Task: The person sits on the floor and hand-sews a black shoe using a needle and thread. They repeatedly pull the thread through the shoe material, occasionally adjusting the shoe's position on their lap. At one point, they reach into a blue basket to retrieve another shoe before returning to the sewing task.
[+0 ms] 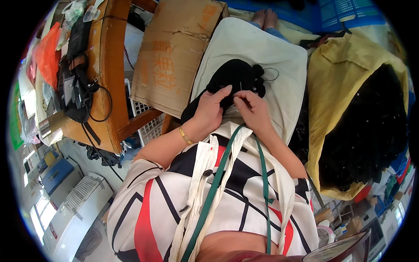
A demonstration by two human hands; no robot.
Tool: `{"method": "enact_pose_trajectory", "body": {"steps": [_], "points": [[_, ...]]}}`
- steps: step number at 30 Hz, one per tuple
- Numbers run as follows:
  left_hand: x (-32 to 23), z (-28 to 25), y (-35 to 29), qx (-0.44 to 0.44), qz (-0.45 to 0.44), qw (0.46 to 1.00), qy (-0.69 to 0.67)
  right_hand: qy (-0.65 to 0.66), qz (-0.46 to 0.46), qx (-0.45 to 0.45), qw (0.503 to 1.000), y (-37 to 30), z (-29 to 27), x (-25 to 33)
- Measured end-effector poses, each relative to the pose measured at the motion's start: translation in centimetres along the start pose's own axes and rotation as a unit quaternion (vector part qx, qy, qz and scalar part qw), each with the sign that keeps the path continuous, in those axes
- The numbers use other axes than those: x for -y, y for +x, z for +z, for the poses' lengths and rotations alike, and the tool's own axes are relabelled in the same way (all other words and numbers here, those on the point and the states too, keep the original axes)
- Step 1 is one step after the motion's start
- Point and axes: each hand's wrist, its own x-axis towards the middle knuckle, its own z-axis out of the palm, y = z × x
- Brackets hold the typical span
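Observation:
On a white cloth [279, 52] spread before me lies a soft black fabric piece [231, 72], with a cluster of small black rounded lumps at its right side. My left hand [211, 107] grips its near edge, thumb on top. Close beside it, my right hand [253, 109] has thumb and forefinger pinched together at the fabric; what is between them is too small to make out. A thin, pale, needle-like sliver [240, 86] shows against the black just above the fingertips. A fine dark thread [276, 74] loops out past the lumps.
A cardboard box [174, 52] leans at the left, next to a wooden table [107, 65] bearing bags and a black strap bag [76, 87]. At the right, a yellow sack [321, 109] holds many black pieces. Someone's bare feet [265, 18] show at the far edge.

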Motion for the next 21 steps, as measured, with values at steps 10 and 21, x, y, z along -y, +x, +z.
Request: {"method": "enact_pose_trajectory", "body": {"steps": [10, 21], "points": [[-0.4, 0.6, 0.6, -0.059, -0.022, 0.998, 0.009, 0.149, 0.116, -0.018, 0.982, 0.0, -2.5, 2.0], [-1.1, 0.8, -0.3, -0.033, -0.049, 0.996, 0.059, 0.181, 0.104, -0.154, 0.966, 2.4, -3.8, 0.8]]}}
